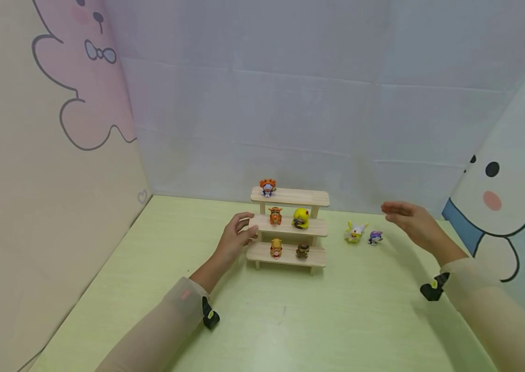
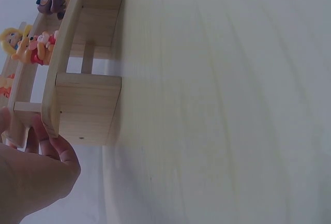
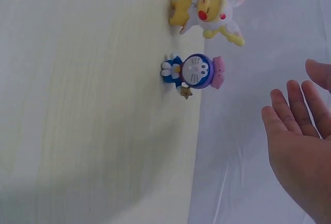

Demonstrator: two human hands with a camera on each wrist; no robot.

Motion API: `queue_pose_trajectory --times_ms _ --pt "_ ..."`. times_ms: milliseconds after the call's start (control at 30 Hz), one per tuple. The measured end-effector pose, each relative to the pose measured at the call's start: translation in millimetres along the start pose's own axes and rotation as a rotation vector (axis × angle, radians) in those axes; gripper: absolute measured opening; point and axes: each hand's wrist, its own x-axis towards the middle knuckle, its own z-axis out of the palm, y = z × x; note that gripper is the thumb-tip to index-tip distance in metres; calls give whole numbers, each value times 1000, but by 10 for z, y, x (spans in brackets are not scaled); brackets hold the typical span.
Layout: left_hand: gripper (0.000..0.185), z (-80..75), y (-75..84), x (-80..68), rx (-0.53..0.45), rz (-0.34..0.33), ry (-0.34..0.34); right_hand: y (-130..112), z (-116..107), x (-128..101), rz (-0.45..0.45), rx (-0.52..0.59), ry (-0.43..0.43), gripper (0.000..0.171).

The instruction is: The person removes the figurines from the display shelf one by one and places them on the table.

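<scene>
Sleeved arms reaching over the green table [image 1: 290, 320]

Left hand [image 1: 234, 240] is gripping the stiff, probably light wooden shelf [image 1: 289, 227] by its end; right hand [image 1: 411, 219], fingers apart, is hovering near the small hard purple-capped figurine [image 3: 196, 71].

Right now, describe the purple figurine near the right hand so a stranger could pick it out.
Start at the three-tier wooden shelf on the green table. Two figurines stand on the table to its right; take the purple-and-blue cat figurine, nearer the right hand. Its neighbour, the yellow-and-white figurine, is larger.
</scene>
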Motion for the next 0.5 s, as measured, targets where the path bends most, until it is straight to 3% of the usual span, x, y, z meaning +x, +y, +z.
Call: queue_pose_trajectory --times_ms 500 --pt "45 -8 -27 29 -16 7 -6 -538 284 150 -52 -60 -61 63"
